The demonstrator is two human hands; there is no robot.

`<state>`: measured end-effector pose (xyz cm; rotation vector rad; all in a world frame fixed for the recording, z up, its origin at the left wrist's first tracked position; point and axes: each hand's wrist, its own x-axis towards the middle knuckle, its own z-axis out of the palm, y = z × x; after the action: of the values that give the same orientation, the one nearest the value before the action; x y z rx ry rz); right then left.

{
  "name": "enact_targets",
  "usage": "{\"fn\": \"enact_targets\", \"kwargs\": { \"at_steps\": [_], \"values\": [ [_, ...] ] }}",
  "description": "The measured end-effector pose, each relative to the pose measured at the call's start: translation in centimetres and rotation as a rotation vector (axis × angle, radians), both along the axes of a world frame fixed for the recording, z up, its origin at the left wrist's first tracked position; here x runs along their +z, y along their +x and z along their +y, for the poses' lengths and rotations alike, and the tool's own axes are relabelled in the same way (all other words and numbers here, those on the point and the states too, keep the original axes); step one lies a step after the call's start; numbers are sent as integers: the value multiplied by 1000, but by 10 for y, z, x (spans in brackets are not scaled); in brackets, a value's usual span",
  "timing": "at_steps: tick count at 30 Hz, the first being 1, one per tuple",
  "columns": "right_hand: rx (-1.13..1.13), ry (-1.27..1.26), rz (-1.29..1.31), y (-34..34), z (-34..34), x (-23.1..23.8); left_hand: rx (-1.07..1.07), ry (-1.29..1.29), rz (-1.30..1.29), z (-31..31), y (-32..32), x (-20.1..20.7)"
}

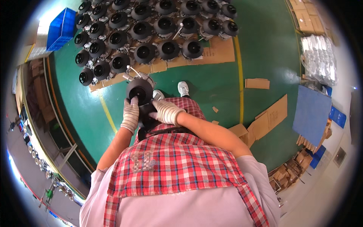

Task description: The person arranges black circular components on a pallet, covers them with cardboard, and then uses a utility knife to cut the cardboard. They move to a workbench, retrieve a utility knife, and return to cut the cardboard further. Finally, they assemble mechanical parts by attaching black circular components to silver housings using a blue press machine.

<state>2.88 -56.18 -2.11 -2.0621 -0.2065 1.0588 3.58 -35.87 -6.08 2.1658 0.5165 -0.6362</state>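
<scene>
Close in front of my body is a black cone-shaped unit point(140, 85) with a dark round top and metal fittings, held between both hands. My left hand point(131, 113), in a striped glove, closes on its near left side with fingertips on the black top. On the near right, my right hand point(165, 112), gloved too, grips its side. A second black part point(148, 114) shows between my hands; I cannot tell whether it is joined to the unit. The undersides of the unit and some fingers are hidden.
Rows of similar black units point(145, 52) stand on cardboard sheets point(219, 51) ahead. A blue crate point(61, 29) is at the far left, and a workbench with small parts runs along the left. Right are loose cardboard point(270, 117), a blue board point(312, 113) and plastic-wrapped goods point(318, 59).
</scene>
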Motion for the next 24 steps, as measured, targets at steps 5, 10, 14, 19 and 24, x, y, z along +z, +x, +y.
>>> {"fn": "enact_targets", "kwargs": {
  "at_steps": [5, 10, 14, 19, 24],
  "values": [
    [-82, -61, -135, 12, -64, 14, 749, -649, 289, -34, 39, 5],
    [-513, -63, -295, 4, -190, -25, 1006, -831, 99, -43, 38, 13],
    [-1014, 78, -26, 5, -304, -74, 1095, -758, 48, -44, 19, 19],
    [-1206, 29, 175, 62, -375, -124, 1274, -747, 54, -62, -30, 7],
    [-1044, -196, 72, 118, -387, -167, 1107, -687, 66, -86, -80, -5]
  ]
}}
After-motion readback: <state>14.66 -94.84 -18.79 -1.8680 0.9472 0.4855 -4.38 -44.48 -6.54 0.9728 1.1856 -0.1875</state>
